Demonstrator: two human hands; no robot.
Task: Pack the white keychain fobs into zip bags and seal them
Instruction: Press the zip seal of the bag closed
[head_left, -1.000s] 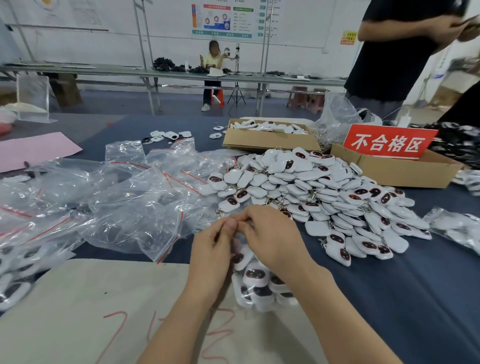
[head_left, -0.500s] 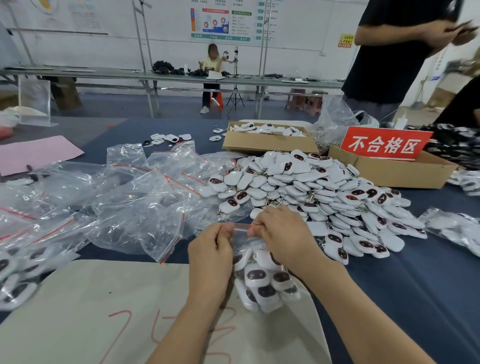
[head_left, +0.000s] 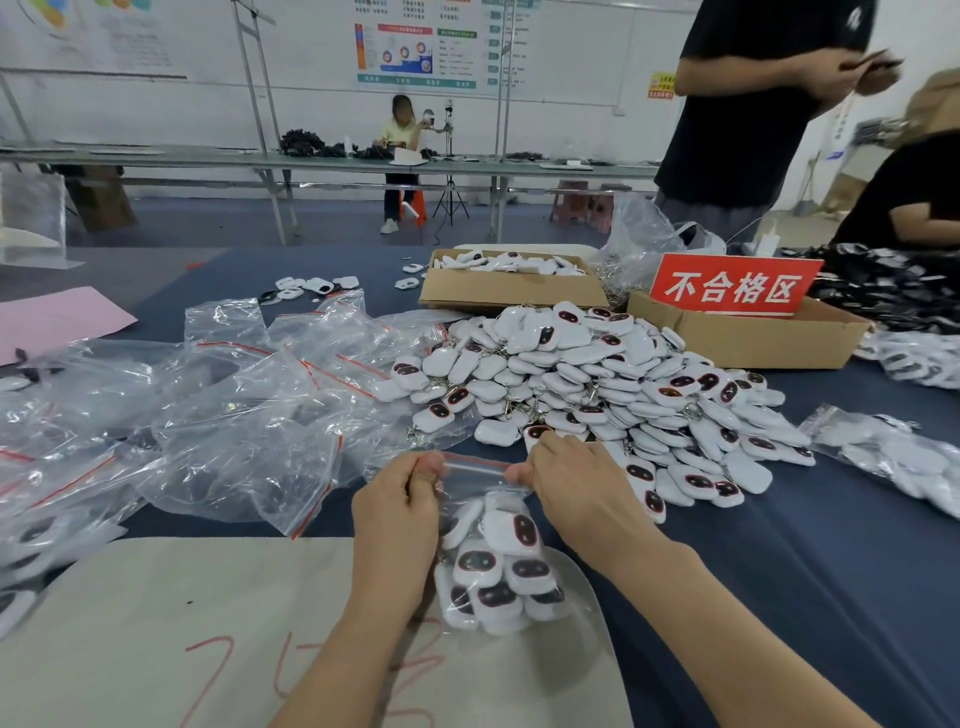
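A clear zip bag (head_left: 496, 566) filled with several white keychain fobs hangs between my hands above the beige sheet (head_left: 156, 623). My left hand (head_left: 397, 512) pinches the left end of the bag's red zip strip. My right hand (head_left: 574, 491) pinches the strip's right end. The strip is stretched flat between them. A big pile of loose white fobs (head_left: 597, 384) with dark oval faces lies just beyond my right hand on the blue table (head_left: 779, 571).
Empty zip bags (head_left: 249, 410) are heaped at the left. Two cardboard boxes (head_left: 511, 288) stand behind the pile, one bearing a red sign (head_left: 735, 286). Filled bags (head_left: 893, 457) lie at the right edge. A person in black (head_left: 753, 114) stands at the far right.
My hands have drawn apart along the zip strip, left going left and right going right. The filled bag now hangs lower and in fuller view between them.
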